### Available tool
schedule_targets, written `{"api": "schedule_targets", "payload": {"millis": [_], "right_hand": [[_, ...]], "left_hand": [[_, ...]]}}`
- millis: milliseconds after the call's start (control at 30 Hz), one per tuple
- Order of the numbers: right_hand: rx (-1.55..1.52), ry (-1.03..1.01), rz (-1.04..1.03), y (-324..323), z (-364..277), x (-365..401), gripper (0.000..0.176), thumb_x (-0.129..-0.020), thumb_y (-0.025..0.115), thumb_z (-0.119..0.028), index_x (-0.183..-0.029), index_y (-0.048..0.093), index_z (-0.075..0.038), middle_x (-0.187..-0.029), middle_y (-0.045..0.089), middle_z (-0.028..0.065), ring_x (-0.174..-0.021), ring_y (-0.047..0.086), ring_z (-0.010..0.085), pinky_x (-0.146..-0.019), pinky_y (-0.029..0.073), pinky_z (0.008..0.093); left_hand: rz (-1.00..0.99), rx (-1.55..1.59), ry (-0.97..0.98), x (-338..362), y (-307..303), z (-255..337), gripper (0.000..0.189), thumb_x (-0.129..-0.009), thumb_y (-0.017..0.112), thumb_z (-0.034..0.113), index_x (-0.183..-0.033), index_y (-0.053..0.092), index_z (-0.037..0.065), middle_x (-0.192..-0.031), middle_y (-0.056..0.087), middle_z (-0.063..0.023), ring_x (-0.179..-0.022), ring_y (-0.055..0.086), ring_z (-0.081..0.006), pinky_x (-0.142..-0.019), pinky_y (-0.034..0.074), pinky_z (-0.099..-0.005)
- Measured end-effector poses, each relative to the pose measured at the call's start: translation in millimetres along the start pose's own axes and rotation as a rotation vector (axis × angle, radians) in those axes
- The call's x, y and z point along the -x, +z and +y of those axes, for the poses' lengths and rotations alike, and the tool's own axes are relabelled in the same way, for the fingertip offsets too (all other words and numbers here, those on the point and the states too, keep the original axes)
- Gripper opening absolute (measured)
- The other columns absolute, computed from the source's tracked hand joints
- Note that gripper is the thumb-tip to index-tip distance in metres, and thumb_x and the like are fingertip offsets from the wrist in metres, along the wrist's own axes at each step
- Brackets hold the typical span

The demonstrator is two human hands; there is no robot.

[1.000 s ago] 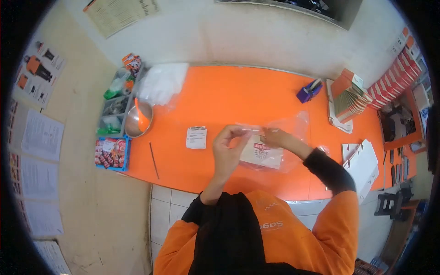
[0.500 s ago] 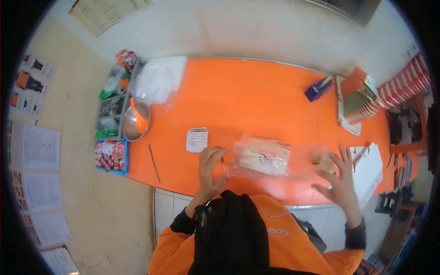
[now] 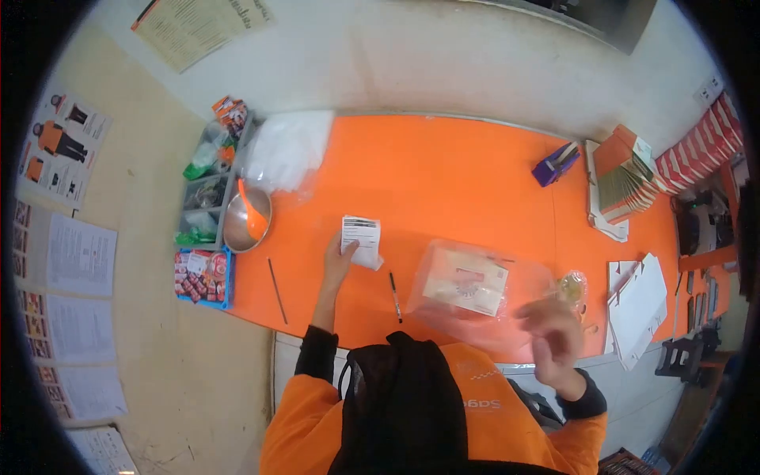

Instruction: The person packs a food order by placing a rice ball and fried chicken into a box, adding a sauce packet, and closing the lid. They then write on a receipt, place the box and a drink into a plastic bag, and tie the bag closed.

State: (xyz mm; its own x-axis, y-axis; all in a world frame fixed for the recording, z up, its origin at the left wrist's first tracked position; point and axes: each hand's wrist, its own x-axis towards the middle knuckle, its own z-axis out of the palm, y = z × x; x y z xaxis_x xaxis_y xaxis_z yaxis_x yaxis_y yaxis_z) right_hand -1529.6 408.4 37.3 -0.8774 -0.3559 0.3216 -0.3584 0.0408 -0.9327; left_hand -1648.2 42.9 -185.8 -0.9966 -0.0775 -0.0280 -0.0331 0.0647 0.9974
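My left hand (image 3: 339,257) is closed on a small stack of white printed slips (image 3: 362,236), with the thumb across their lower left part. To the right of that hand, a black-and-white pen (image 3: 395,297) lies on the orange table. A clear plastic bag (image 3: 522,273) lies at the front, with a cream printed paper packet (image 3: 465,283) inside it. My right hand (image 3: 552,340) hovers at the bag's right front side, its fingers smeared by motion. Beyond it is a small clear pouch with yellow-green contents (image 3: 571,289).
A steel bowl with an orange ladle (image 3: 252,218), a grey compartment bin (image 3: 207,194) and a blue basket of sachets (image 3: 204,275) stand at left. White plastic bags (image 3: 289,150) lie behind. White cartons (image 3: 637,305), a purple holder (image 3: 556,165) and stacked folded boxes (image 3: 621,178) are at right.
My left hand has moved from beside the pen to the slips and taken hold of them. The pen now lies on the table. My right hand has shifted left and toward me.
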Motion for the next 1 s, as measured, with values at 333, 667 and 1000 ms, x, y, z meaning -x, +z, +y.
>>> {"api": "schedule_targets", "payload": {"millis": [333, 667, 1000], "right_hand": [[-0.094, 0.223, 0.346, 41.2, 29.7, -45.2, 0.041, -0.080, 0.054, -0.001, -0.118, 0.037, -0.003, -0.112, 0.050, 0.0081, -0.085, 0.056, 0.0173, -0.077, 0.046, 0.0291], [0.493, -0.345, 0.661, 25.7, 11.3, 19.1, 0.022, -0.077, 0.058, -0.008, -0.096, 0.048, -0.003, -0.074, 0.054, 0.0125, -0.069, 0.057, 0.0222, -0.064, 0.046, 0.0338], [0.216, 0.616, 0.334, 94.2, 183.7, 39.5, 0.025, -0.074, 0.062, -0.011, -0.096, 0.057, 0.001, -0.083, 0.059, 0.0207, -0.075, 0.060, 0.0298, -0.066, 0.047, 0.0366]], "left_hand": [[0.091, 0.261, 0.663, 89.1, 136.2, 189.6, 0.044, -0.076, 0.065, 0.010, -0.113, 0.042, 0.000, -0.093, 0.056, -0.0141, -0.087, 0.056, -0.0212, -0.076, 0.045, -0.0326], [-0.102, -0.015, 0.320, 101.3, 141.1, 140.3, 0.028, -0.070, 0.056, -0.001, -0.098, 0.051, 0.001, -0.087, 0.056, -0.0071, -0.079, 0.056, -0.0180, -0.068, 0.044, -0.0286], [-0.541, 0.229, 0.020, 132.4, 112.9, 157.9, 0.015, -0.084, 0.042, -0.004, -0.096, 0.051, -0.004, -0.094, 0.056, -0.0128, -0.078, 0.056, -0.0156, -0.072, 0.045, -0.0269]]}}
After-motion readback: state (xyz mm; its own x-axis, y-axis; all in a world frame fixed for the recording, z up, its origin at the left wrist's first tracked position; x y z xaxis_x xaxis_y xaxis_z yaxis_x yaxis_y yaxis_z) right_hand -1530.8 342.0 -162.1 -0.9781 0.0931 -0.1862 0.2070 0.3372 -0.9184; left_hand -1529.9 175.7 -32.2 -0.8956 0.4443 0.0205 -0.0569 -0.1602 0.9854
